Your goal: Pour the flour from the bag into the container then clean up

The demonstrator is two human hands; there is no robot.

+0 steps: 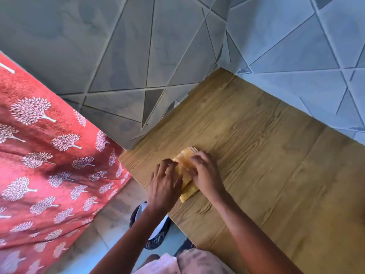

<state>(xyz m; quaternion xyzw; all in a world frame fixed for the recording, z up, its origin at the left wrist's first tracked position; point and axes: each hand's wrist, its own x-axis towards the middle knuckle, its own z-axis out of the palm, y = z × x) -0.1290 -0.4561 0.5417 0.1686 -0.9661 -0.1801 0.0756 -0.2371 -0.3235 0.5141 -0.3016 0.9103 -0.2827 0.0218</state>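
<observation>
— Near the left edge of the wooden table [256, 147]: a folded yellow cloth [186, 176], lying flat, partly covered by both hands.

— Left hand [165, 183]?

— Laid over the cloth's left side, fingers stretched out and slightly spread, pointing far. Pressing down rather than pinching, by the look of it.

— And the right hand [204, 172]?

— Resting on the cloth's right side, fingers bent at the knuckles with tips on the fabric near the far end. Hard to tell whether gripping a fold or only pressing; blurred there.

— Hands touching each other?

— Close, but apart, with a strip of yellow showing between them. Near corner of the cloth poking out below both palms.

— Flour bag or container anywhere?

— Cannot tell; only the cloth visible on the wood.

— Around the table?

— To the left, a red fabric [45, 155] printed with white trees. Beyond, on the far side and right, a grey wall [138, 46] with angular line patterns. Down at the near left, just off the table's edge, a dark round bin [158, 233] with a white lining on the floor, partly hidden by the left forearm.
</observation>
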